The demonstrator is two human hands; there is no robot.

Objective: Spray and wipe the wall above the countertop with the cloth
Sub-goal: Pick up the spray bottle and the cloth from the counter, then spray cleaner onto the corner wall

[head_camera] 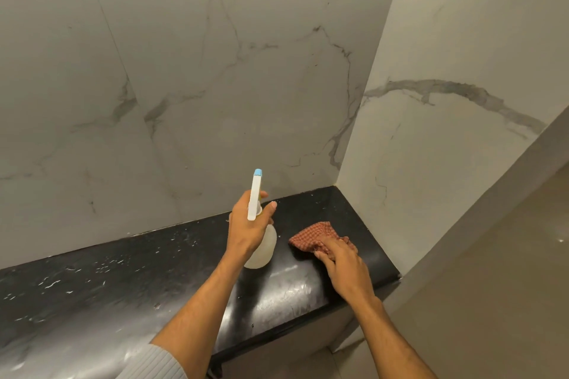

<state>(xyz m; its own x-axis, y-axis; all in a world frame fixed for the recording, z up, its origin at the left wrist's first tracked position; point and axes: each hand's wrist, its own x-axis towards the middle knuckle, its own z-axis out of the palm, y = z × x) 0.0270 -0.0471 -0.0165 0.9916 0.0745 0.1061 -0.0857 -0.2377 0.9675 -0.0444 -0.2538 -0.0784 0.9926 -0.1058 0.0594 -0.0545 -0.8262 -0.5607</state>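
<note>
My left hand (248,224) grips the neck of a translucent spray bottle (263,248) with a white head and blue nozzle tip, which points up toward the white marble wall (215,86). The bottle is held just above the black countertop (123,280). A reddish checked cloth (314,237) lies crumpled on the countertop to the right of the bottle. My right hand (341,258) rests on the cloth's near side, fingers closed over its edge.
A marble side wall (431,132) meets the back wall at the countertop's right end, forming a corner. The countertop's rounded front edge runs across the lower frame. A beige floor (492,286) lies at the lower right.
</note>
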